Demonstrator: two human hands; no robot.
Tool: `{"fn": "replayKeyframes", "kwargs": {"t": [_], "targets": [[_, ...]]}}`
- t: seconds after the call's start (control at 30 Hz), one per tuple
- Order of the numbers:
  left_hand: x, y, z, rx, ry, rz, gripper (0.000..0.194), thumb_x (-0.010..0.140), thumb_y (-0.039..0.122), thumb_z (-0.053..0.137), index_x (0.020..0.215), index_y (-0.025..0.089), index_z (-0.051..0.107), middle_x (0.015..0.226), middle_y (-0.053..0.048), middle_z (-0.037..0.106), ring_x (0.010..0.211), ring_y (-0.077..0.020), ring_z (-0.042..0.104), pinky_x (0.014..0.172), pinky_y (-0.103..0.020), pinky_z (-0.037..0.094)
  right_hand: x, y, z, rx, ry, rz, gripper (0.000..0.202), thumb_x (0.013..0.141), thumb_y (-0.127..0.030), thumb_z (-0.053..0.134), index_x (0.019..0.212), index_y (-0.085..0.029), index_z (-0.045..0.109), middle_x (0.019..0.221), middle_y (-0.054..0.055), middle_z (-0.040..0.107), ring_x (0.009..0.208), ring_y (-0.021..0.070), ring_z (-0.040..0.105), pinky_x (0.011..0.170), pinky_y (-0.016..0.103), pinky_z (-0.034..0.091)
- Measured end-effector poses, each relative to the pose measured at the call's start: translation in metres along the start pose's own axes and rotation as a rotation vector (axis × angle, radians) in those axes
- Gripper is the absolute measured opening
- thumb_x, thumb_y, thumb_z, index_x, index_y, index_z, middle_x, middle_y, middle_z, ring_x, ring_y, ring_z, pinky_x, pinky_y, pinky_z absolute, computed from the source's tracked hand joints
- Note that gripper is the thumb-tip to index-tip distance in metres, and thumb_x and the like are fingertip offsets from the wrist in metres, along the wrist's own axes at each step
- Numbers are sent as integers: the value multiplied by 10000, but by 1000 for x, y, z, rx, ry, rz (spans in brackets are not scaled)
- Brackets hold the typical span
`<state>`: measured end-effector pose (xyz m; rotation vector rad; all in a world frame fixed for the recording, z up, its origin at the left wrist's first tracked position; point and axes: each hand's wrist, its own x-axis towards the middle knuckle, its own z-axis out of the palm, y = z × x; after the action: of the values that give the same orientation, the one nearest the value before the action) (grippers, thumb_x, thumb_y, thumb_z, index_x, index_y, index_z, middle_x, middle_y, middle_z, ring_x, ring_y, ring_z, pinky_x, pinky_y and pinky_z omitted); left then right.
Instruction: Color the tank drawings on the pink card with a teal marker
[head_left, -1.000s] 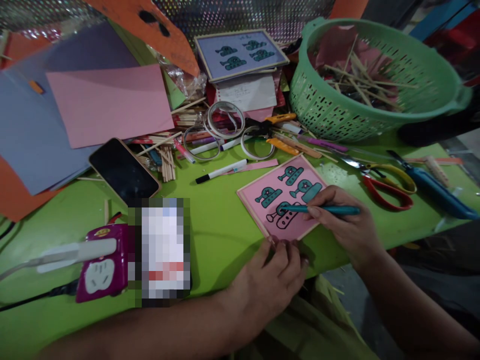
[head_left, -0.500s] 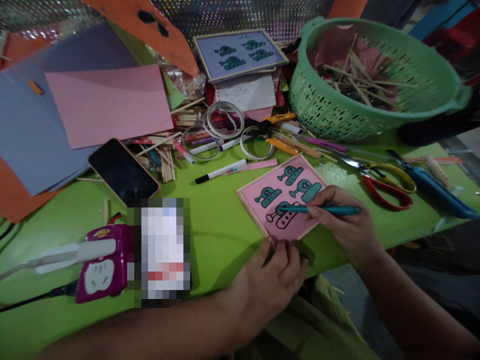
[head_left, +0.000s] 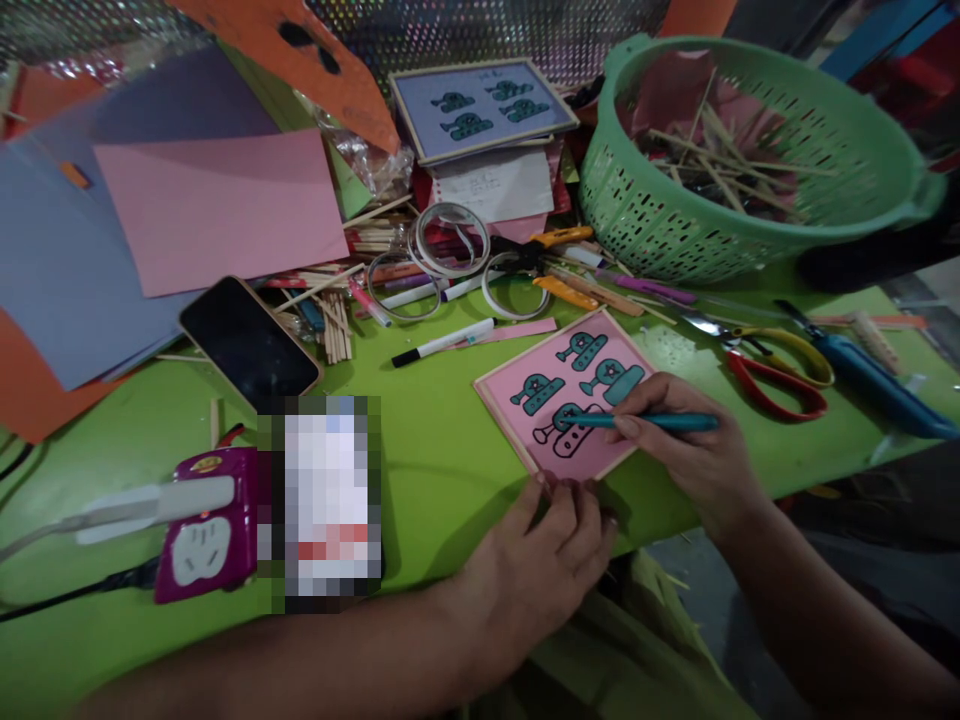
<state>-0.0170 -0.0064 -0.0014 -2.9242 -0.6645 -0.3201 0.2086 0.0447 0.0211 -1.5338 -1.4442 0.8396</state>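
Observation:
A pink card (head_left: pixel 521 428) with a pale wooden-stick border and several black-outlined tank drawings lies tilted on the green table. Three of the tanks are coloured teal; on the nearest, teal shows on the turret while the lower body is pink. My right hand (head_left: pixel 694 450) grips a teal marker (head_left: pixel 675 422), its tip at that nearest turret. At the card's near edge, my left hand (head_left: pixel 544 550) holds it with bent fingers; the thumb's grip is partly hidden.
A green basket (head_left: pixel 675 235) of sticks stands back right, with red-and-yellow scissors (head_left: pixel 787 385) before it. Tape rolls (head_left: pixel 450 240), a black-capped marker (head_left: pixel 442 343) and a framed blue card (head_left: pixel 484 105) lie behind. Leftward are a phone (head_left: pixel 250 343) and a purple power strip (head_left: pixel 206 530).
The marker tip has shifted very slightly within the nearest turret. My left hand and the card hold their places.

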Motion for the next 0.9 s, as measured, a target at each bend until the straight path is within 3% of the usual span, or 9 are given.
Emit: {"fn": "replayKeyframes", "kwargs": {"t": [0.9], "targets": [[0, -1, 0, -6, -7, 0, 432, 1067, 297, 497, 1488, 253, 586, 1484, -69, 604, 1297, -216, 567, 1151, -449, 389, -2, 3, -2, 67, -40, 10, 212, 842, -374, 833, 756, -248, 685, 649, -2, 663, 557, 165, 620, 509, 285, 484]]}}
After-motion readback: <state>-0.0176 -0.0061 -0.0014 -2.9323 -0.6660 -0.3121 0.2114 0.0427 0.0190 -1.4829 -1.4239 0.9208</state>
